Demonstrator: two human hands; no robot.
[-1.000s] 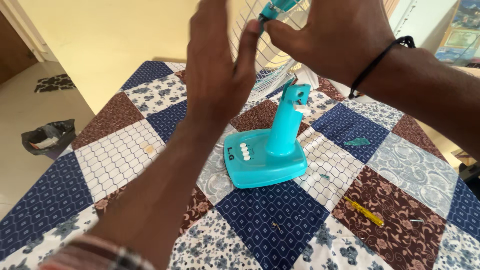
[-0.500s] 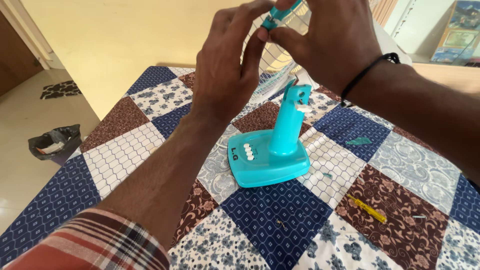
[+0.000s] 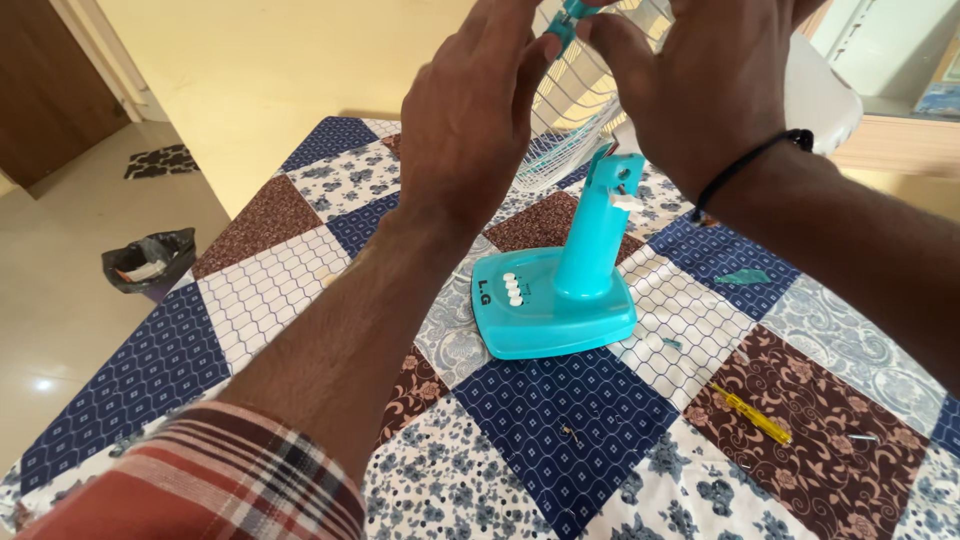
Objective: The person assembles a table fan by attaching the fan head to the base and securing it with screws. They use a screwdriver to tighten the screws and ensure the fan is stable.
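Observation:
Both hands are raised near the top edge of the head view, above a turquoise fan base (image 3: 556, 306) with an upright neck and white buttons. My left hand (image 3: 470, 110) and my right hand (image 3: 700, 85) meet at a small turquoise part (image 3: 562, 22) pinched between their fingertips. Behind the hands stands a white wire fan guard (image 3: 570, 120). The fan base rests on a patchwork bedspread (image 3: 250, 290). Most of the turquoise part is hidden by my fingers.
A yellow screwdriver (image 3: 752, 415) lies on the bedspread at the right, with a screw (image 3: 862, 437) beyond it and another small screw (image 3: 571, 434) near the front. A turquoise fragment (image 3: 742, 277) lies right of the base. A black bin (image 3: 150, 260) stands on the floor at the left.
My left hand's fingers have closed in on the turquoise part next to my right hand's fingertips. The view has shifted slightly right; the fan base has stayed put.

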